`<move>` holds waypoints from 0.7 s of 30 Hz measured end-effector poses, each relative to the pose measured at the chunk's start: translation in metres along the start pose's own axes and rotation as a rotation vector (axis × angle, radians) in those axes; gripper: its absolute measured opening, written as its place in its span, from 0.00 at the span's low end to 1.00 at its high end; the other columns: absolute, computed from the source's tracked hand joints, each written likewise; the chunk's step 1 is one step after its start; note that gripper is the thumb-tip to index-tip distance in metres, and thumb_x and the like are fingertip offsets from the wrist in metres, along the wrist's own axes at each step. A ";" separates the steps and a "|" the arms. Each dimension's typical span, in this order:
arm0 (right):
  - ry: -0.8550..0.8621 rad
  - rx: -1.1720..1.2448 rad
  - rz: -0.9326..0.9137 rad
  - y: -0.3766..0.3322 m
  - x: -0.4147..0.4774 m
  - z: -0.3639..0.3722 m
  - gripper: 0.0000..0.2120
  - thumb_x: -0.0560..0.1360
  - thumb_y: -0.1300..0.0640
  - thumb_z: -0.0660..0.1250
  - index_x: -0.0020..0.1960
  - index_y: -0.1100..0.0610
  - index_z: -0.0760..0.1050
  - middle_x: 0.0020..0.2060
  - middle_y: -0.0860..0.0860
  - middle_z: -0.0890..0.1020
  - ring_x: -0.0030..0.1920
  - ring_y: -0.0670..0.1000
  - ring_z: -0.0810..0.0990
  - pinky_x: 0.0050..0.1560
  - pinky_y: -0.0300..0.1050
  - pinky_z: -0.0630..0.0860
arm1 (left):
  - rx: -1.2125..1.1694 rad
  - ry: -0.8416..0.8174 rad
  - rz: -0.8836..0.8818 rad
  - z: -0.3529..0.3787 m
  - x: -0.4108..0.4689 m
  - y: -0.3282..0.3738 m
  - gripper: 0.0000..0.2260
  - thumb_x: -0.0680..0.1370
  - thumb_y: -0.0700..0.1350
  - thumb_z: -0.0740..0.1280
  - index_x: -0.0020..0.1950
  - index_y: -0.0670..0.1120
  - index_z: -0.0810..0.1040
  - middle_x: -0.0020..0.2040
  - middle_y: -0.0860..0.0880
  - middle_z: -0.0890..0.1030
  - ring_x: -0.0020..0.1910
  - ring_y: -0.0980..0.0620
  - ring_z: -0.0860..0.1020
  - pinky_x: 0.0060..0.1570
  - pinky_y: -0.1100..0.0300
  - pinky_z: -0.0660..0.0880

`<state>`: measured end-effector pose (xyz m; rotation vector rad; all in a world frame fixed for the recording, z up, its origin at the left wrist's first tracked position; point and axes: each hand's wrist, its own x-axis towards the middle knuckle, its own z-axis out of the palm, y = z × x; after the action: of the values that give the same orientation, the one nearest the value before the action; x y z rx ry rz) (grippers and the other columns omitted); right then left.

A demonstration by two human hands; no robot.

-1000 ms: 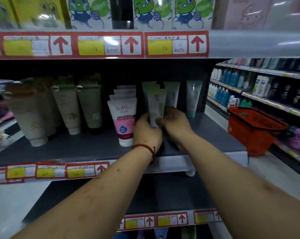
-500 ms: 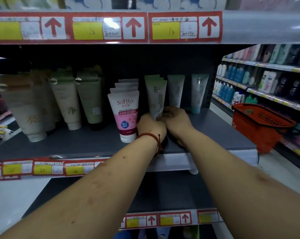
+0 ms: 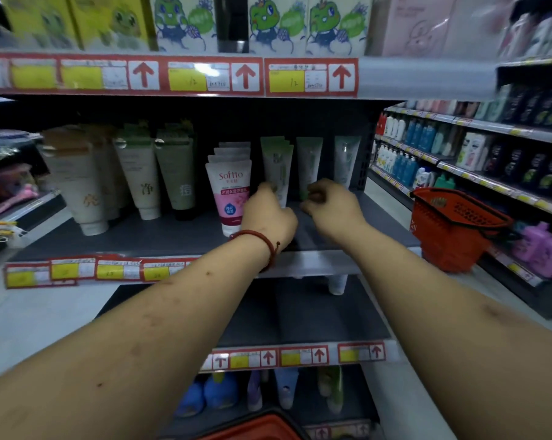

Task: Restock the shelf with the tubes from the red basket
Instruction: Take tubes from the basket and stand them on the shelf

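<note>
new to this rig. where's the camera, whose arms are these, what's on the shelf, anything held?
No robot here: one wide-angle camera sits on a person's head and looks forward and down, so the two forearms are the wearer's own. The left hand, with the red wrist cord, is at the base of the front green-and-white tube on the grey shelf; whether it grips or only touches is unclear. The right hand sits beside it, its fingers loosely curled, apparently holding nothing. A pink Softto tube stands left of them, with larger tubes further left. A red basket sits to the right.
</note>
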<state>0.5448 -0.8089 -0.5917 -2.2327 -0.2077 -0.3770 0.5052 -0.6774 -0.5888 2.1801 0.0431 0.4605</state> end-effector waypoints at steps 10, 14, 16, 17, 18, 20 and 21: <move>-0.115 -0.244 -0.151 -0.038 -0.146 0.011 0.24 0.76 0.50 0.70 0.70 0.51 0.71 0.65 0.52 0.79 0.61 0.56 0.79 0.60 0.51 0.77 | 0.360 -0.060 0.298 -0.091 -0.121 -0.067 0.24 0.75 0.46 0.73 0.70 0.45 0.74 0.66 0.45 0.78 0.65 0.46 0.76 0.66 0.57 0.69; -0.200 -0.283 -0.225 -0.038 -0.203 0.038 0.25 0.76 0.50 0.71 0.71 0.52 0.71 0.66 0.52 0.78 0.66 0.54 0.76 0.64 0.52 0.75 | 0.451 -0.118 0.268 -0.102 -0.170 -0.111 0.26 0.76 0.50 0.73 0.72 0.47 0.72 0.67 0.47 0.77 0.67 0.46 0.75 0.67 0.51 0.72; -0.258 -0.302 -0.231 -0.034 -0.229 0.055 0.27 0.76 0.50 0.72 0.72 0.51 0.69 0.68 0.52 0.77 0.67 0.54 0.75 0.65 0.53 0.74 | 0.492 -0.140 0.225 -0.103 -0.194 -0.135 0.27 0.76 0.52 0.72 0.73 0.48 0.70 0.69 0.47 0.75 0.68 0.46 0.73 0.67 0.49 0.72; -0.286 -0.312 -0.231 -0.030 -0.242 0.063 0.28 0.75 0.50 0.72 0.72 0.51 0.69 0.69 0.52 0.76 0.68 0.54 0.75 0.66 0.53 0.74 | 0.506 -0.155 0.201 -0.102 -0.206 -0.147 0.27 0.76 0.52 0.71 0.73 0.48 0.70 0.69 0.47 0.75 0.68 0.45 0.73 0.67 0.48 0.72; -0.308 -0.324 -0.238 -0.026 -0.253 0.072 0.29 0.75 0.50 0.72 0.73 0.52 0.68 0.69 0.52 0.76 0.68 0.54 0.75 0.66 0.53 0.74 | 0.515 -0.165 0.194 -0.100 -0.216 -0.158 0.27 0.76 0.53 0.71 0.73 0.48 0.70 0.69 0.47 0.75 0.68 0.44 0.73 0.66 0.47 0.72; -0.353 -0.339 -0.243 -0.016 -0.275 0.092 0.30 0.74 0.50 0.73 0.73 0.53 0.69 0.68 0.53 0.76 0.67 0.55 0.75 0.65 0.51 0.73 | 0.525 -0.186 0.174 -0.095 -0.239 -0.182 0.27 0.75 0.52 0.72 0.73 0.47 0.71 0.68 0.46 0.76 0.64 0.43 0.76 0.63 0.47 0.73; -0.375 -0.337 -0.241 -0.010 -0.287 0.103 0.30 0.74 0.50 0.73 0.72 0.53 0.69 0.68 0.53 0.77 0.67 0.55 0.75 0.65 0.50 0.73 | 0.526 -0.201 0.162 -0.092 -0.250 -0.193 0.27 0.75 0.52 0.72 0.72 0.48 0.72 0.66 0.46 0.77 0.62 0.43 0.77 0.61 0.47 0.75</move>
<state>0.2928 -0.7289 -0.7432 -2.6081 -0.6584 -0.1199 0.2674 -0.5374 -0.7674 2.7524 -0.1385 0.3431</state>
